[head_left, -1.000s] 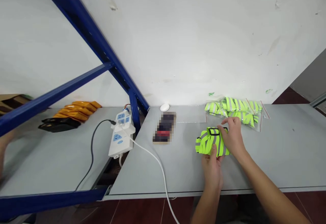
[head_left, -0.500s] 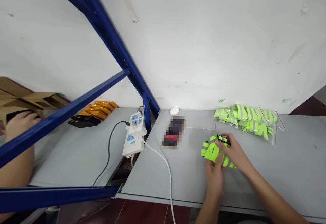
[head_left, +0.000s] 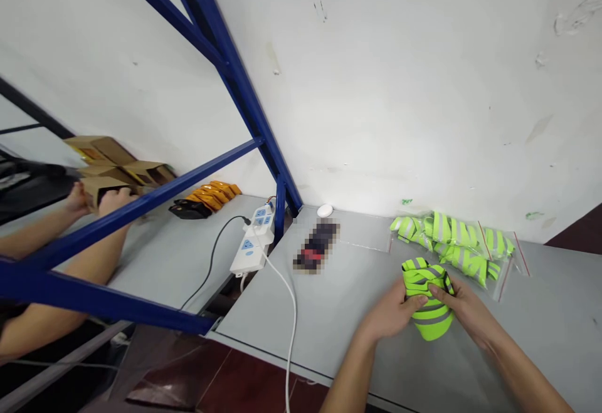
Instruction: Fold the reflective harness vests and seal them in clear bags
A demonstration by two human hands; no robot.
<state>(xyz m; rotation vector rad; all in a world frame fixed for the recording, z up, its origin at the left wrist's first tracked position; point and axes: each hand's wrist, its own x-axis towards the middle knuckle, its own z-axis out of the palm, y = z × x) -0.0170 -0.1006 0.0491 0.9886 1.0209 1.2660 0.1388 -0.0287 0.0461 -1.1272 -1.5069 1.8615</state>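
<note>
A folded neon-yellow reflective strap bundle (head_left: 430, 313) with grey stripes is held above the grey tabletop. My left hand (head_left: 392, 309) grips its left side, thumb pressed on the front. On the right side, my right hand (head_left: 463, 306) holds it with the thumb across the folds and the other fingers mostly hidden behind. Just beyond lie clear zip bags of similar neon straps (head_left: 463, 253), with red seal lines. Flat on the table to their left is a clear plastic bag (head_left: 367, 234), apparently without straps in it.
A pixelated dark object (head_left: 317, 247) lies left of my hands, near a white round disc (head_left: 325, 210). White power strips (head_left: 251, 247) and a white cable (head_left: 292, 300) sit by the blue rack frame (head_left: 254, 109). Beyond it, another person's hands hold a cardboard box (head_left: 106, 188) near orange packets (head_left: 214, 197).
The strap bundle has been turned so its striped folded end points down toward me. Both hands now grip it from opposite sides. The camera view has swung left.
</note>
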